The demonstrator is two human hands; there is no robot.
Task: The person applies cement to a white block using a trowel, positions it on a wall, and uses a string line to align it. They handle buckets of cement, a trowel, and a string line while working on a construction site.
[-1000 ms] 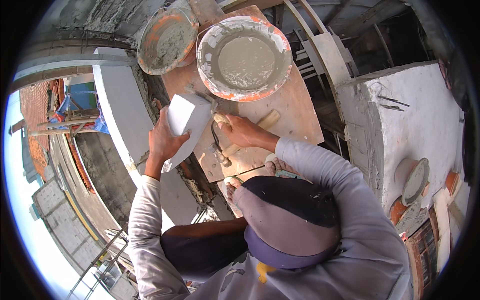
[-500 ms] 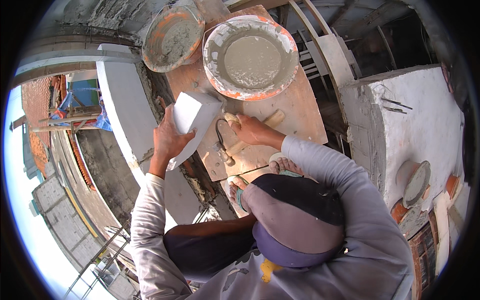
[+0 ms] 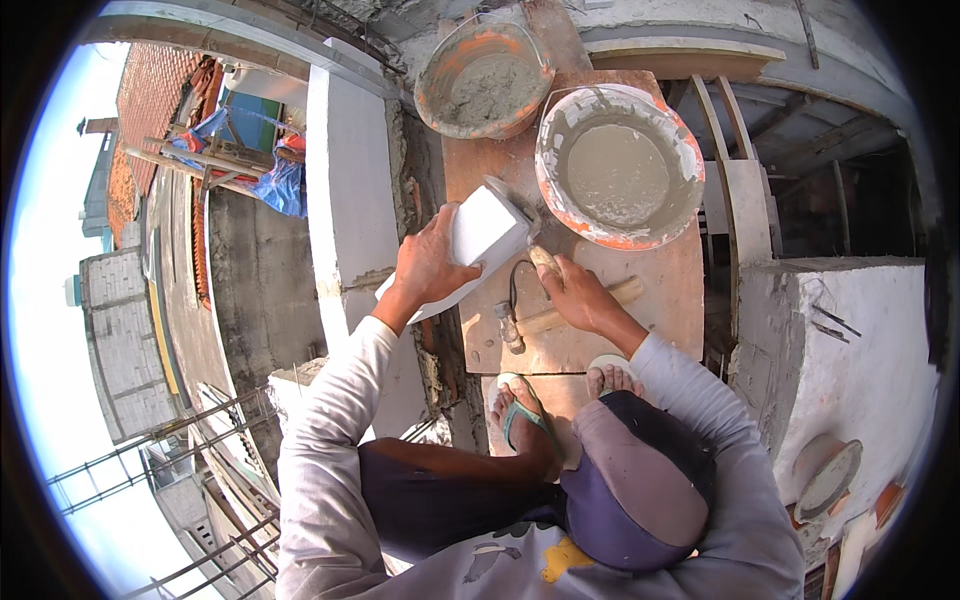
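My left hand (image 3: 430,265) is closed on a white building block (image 3: 485,225), tilted beside the low white wall, thumb on its near side. In my right hand (image 3: 582,297) is a trowel, gripped by its wooden handle (image 3: 544,262). The trowel's grey blade (image 3: 497,186) shows at the far end of the block, and the block hides part of it; whether it touches cannot be made out. Under my right hand a hammer (image 3: 510,328) with a thick wooden handle lies on the plywood board (image 3: 660,320).
A bucket of wet grey mortar (image 3: 692,180) stands at the board's far right, another mortar bucket (image 3: 530,55) behind it to the left. The white wall (image 3: 352,170) runs along my left. Right of the board are an opening with beams and a plastered block wall (image 3: 850,340).
The view has swung, so the board, buckets and hands sit farther right in the picture. The trowel blade now shows past the block's far end. Both hands keep their grips.
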